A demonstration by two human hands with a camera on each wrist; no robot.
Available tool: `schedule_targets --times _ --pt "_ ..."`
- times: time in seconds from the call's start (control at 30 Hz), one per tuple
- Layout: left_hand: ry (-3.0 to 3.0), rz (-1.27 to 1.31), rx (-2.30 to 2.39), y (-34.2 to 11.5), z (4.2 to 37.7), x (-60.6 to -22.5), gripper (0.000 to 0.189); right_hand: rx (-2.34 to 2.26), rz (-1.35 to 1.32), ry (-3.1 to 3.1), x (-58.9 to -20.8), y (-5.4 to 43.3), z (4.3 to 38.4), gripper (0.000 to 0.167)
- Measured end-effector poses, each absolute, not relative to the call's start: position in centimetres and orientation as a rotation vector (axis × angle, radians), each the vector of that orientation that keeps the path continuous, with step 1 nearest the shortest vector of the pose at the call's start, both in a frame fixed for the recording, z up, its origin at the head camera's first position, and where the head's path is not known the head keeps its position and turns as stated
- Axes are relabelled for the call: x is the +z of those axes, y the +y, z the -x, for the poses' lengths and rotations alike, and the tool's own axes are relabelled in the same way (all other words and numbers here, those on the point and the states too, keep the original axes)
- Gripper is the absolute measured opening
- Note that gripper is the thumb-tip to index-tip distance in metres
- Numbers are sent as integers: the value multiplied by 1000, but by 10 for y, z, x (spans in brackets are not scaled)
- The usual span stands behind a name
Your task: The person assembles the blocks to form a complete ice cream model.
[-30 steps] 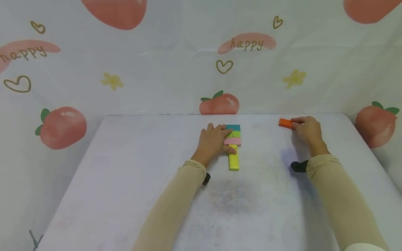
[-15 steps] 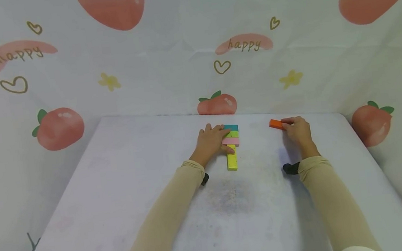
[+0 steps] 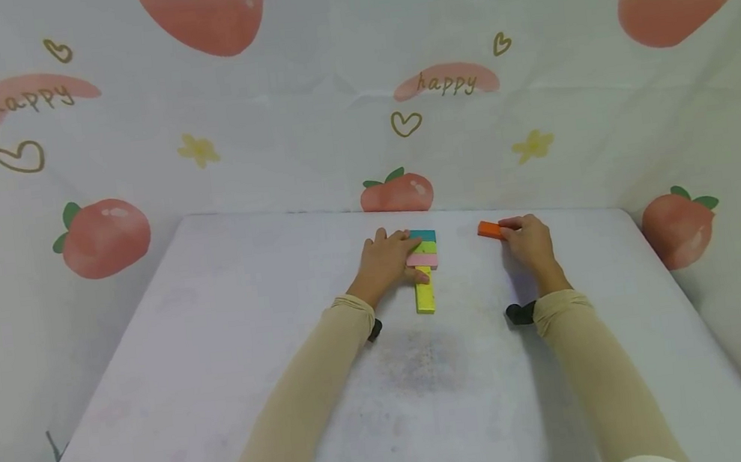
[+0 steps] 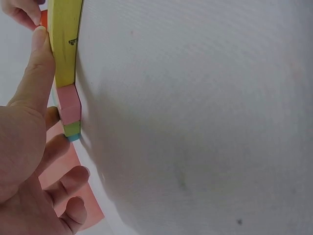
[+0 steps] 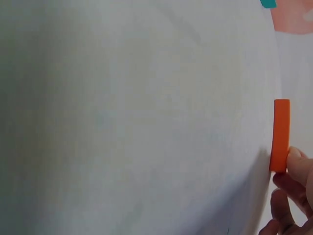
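Several coloured wooden blocks lie in a column on the table: a teal block point(image 3: 422, 235) at the back, then a green block point(image 3: 425, 248), a pink block point(image 3: 422, 260) and, lengthwise towards the front, a yellow block point(image 3: 425, 299). My left hand point(image 3: 382, 260) rests at their left side, its thumb touching the yellow block and its other fingers spread near the green and teal ones. To the right, my right hand point(image 3: 529, 244) pinches one end of an orange block point(image 5: 280, 134) between thumb and fingers. A gap separates the orange block from the column.
The white table point(image 3: 217, 315) meets a printed cloth backdrop point(image 3: 293, 141) just behind the blocks. More cloth hangs at both sides. A dark wrist-worn piece point(image 3: 522, 314) juts out at the right cuff.
My right hand has carried the orange block leftward, closer to the column. The left hand keeps its place on the blocks. The head view has shifted slightly.
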State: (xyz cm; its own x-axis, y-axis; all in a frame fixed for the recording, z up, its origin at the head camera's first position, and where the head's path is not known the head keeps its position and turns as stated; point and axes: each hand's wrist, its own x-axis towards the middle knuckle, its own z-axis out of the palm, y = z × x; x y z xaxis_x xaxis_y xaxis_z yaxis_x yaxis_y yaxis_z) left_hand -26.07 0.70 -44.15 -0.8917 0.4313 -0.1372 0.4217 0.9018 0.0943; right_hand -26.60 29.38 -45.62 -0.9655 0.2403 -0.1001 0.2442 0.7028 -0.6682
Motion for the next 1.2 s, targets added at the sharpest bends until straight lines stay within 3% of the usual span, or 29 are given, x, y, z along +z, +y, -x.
schedule_targets --times 0.43,1.2 --pt "2921 -645 122 7 263 -447 92 -1105 -257 2989 -458 278 271 34" --pt "2906 -645 134 5 266 -448 94 -1028 -233 2935 -455 255 289 31"
